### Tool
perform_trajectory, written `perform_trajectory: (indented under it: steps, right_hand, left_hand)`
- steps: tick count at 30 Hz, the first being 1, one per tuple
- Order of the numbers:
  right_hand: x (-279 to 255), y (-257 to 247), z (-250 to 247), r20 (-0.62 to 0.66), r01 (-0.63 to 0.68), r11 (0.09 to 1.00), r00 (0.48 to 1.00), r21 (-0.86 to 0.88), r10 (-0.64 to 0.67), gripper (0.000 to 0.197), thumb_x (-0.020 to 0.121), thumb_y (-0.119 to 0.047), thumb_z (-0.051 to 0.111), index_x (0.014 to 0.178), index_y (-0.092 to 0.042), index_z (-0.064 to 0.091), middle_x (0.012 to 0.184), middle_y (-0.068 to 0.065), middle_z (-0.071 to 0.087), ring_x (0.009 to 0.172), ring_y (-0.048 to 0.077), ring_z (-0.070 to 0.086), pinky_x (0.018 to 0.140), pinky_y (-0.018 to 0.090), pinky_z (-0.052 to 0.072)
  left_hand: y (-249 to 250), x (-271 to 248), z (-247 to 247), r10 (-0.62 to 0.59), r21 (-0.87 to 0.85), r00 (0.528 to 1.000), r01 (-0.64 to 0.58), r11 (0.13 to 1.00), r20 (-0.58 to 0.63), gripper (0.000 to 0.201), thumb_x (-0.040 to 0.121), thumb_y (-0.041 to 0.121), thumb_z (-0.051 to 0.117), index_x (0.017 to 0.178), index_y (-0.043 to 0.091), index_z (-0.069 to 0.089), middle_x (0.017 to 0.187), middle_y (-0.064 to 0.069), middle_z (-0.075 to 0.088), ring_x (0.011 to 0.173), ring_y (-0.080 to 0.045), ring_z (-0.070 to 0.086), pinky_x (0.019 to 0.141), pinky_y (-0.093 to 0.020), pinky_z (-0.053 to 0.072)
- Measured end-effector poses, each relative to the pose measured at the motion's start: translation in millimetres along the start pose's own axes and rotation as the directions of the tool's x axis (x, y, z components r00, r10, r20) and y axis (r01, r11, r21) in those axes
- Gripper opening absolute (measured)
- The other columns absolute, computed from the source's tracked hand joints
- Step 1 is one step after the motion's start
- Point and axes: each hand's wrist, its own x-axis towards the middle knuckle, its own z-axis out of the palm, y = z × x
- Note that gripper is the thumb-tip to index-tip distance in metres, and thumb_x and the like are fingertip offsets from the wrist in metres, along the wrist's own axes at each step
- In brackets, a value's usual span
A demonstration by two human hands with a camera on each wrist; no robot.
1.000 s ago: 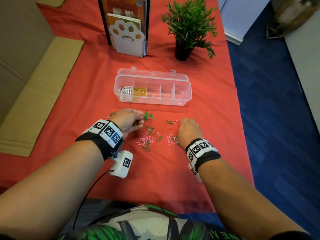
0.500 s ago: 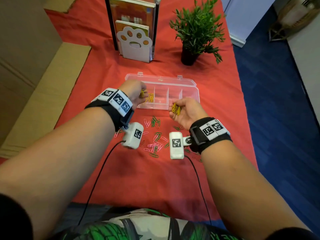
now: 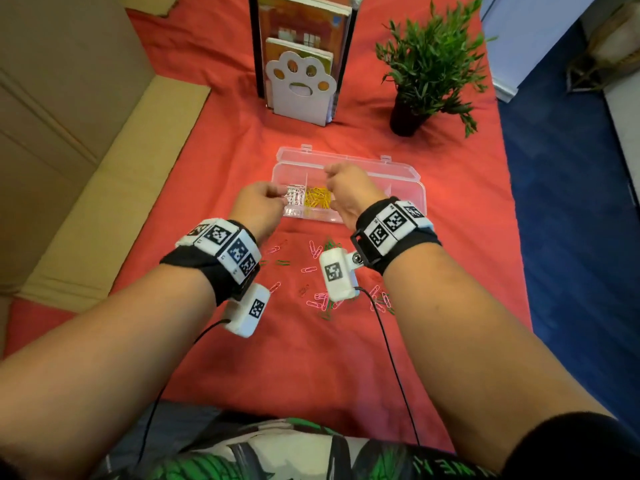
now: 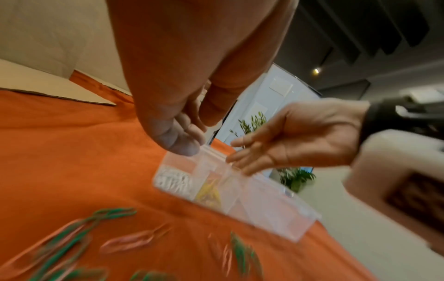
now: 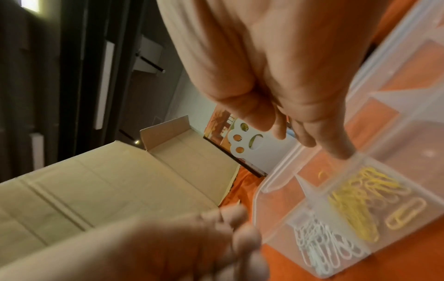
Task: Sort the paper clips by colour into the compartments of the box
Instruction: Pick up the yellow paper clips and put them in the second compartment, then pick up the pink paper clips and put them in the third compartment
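Note:
A clear compartment box (image 3: pixel 410 174) lies open on the red cloth. White clips (image 3: pixel 294 199) fill its leftmost compartment and yellow clips (image 3: pixel 318 200) the second; the other compartments look empty. My right hand (image 3: pixel 332 174) hovers over the yellow compartment with fingers straight and palm empty, as the left wrist view shows. My left hand (image 3: pixel 277 199) hangs by the box's left end, fingers loosely curled, holding nothing. Loose pink clips (image 3: pixel 308 270) and green clips (image 3: pixel 284 262) lie scattered on the cloth in front of the box, partly hidden by my wrists.
A white paw-shaped bookend (image 3: pixel 301 84) with books stands behind the box. A potted plant (image 3: pixel 426 67) is at the back right. Flat cardboard (image 3: pixel 104 209) lies along the table's left side. Beyond the table's right edge is blue floor (image 3: pixel 571 237).
Both hands lifted from the loose pile holding yellow clips and moved to the box. The yellow clips now lie in the second compartment and both hands are empty.

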Motion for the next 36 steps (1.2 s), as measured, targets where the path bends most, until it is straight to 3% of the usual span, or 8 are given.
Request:
perform_trajectory:
  steps: [4,7,10,14,20,27,33,36]
  right_hand:
    - [-3,0,-7,-0.051,0.093,0.936,0.992,-0.339,-0.117,0.049,0.084,0.009,0.040,0.131,-0.003,0.050,0.128,0.014,0.057,0.119,0.024,0.053,0.104,0.036,0.042]
    - [-17,15,-19,-0.128,0.134,0.953,0.976,-0.273,-0.174,0.047,0.080,0.011,0.038,0.120,-0.004,0.057,0.117,0.012,0.063,0.111,0.023,0.058,0.095,0.033,0.048]
    - [-34,41,-36,-0.154,0.148,0.928,0.966,-0.341,-0.210,0.034,0.084,0.005,0.041,0.107,-0.005,0.064,0.106,0.012,0.067,0.096,0.020,0.060,0.092,0.031,0.047]
    - [-67,81,-53,-0.122,0.089,0.893,0.980,-0.441,-0.158,0.026,0.085,0.001,0.046,0.093,-0.007,0.069,0.083,-0.002,0.062,0.084,0.017,0.056,0.083,0.029,0.046]
    - [-96,136,-40,0.093,0.181,0.710,0.982,-0.680,-0.162,0.026,0.085,-0.003,0.051,0.100,-0.010,0.071,0.102,0.020,0.062,0.100,0.032,0.058,0.094,0.031,0.044]
    - [-106,163,-11,0.222,0.371,0.513,0.918,-0.774,-0.329,0.030,0.077,-0.006,0.056,0.105,-0.012,0.061,0.099,0.014,0.051,0.097,0.034,0.049,0.084,0.043,0.046]
    - [-102,168,-18,0.222,0.366,0.413,0.907,-0.834,-0.357,0.016,0.079,-0.004,0.055,0.094,-0.007,0.056,0.099,0.014,0.052,0.095,0.034,0.050,0.083,0.044,0.045]
    - [-98,167,-32,0.133,0.277,0.602,0.953,-0.749,-0.272,0.012,0.084,-0.009,0.054,0.095,-0.008,0.058,0.096,0.012,0.056,0.095,0.029,0.053,0.083,0.036,0.043]
  left_hand:
    - [-28,-20,-5,0.024,0.122,0.995,-0.035,0.992,0.096,0.016,0.083,0.002,0.058,0.081,0.016,0.064,0.065,0.002,0.056,0.059,-0.013,0.051,0.062,-0.025,0.044]
    - [-50,-38,-1,0.045,0.268,0.978,-0.100,0.958,0.205,0.018,0.080,0.008,0.062,0.073,0.024,0.063,0.063,0.003,0.058,0.058,-0.015,0.053,0.064,-0.026,0.047]
    - [-59,-59,8,0.040,0.392,0.959,-0.153,0.907,0.281,0.011,0.079,0.012,0.065,0.083,0.022,0.070,0.068,0.003,0.064,0.060,-0.013,0.055,0.068,-0.021,0.041]
    - [-63,-81,22,0.085,0.533,0.945,-0.251,0.808,0.315,0.019,0.078,0.014,0.068,0.095,0.016,0.073,0.091,-0.002,0.073,0.085,-0.016,0.064,0.071,-0.015,0.036]
    - [-73,-95,40,0.139,0.639,0.895,-0.405,0.654,0.424,0.035,0.073,0.014,0.071,0.108,0.015,0.068,0.101,-0.012,0.065,0.093,-0.026,0.063,0.079,-0.023,0.043]
    - [-81,-96,42,0.207,0.705,0.885,-0.460,0.540,0.418,0.021,0.075,0.020,0.070,0.096,0.016,0.069,0.096,-0.012,0.063,0.095,-0.032,0.060,0.084,-0.037,0.048]
    - [-86,-95,39,0.207,0.703,0.908,-0.415,0.577,0.366,0.016,0.081,0.020,0.063,0.092,0.010,0.067,0.099,-0.015,0.067,0.097,-0.032,0.059,0.082,-0.035,0.044]
    - [-86,-91,33,0.133,0.642,0.949,-0.292,0.709,0.285,0.015,0.083,0.021,0.062,0.093,0.011,0.068,0.092,-0.012,0.069,0.089,-0.028,0.060,0.074,-0.029,0.041]
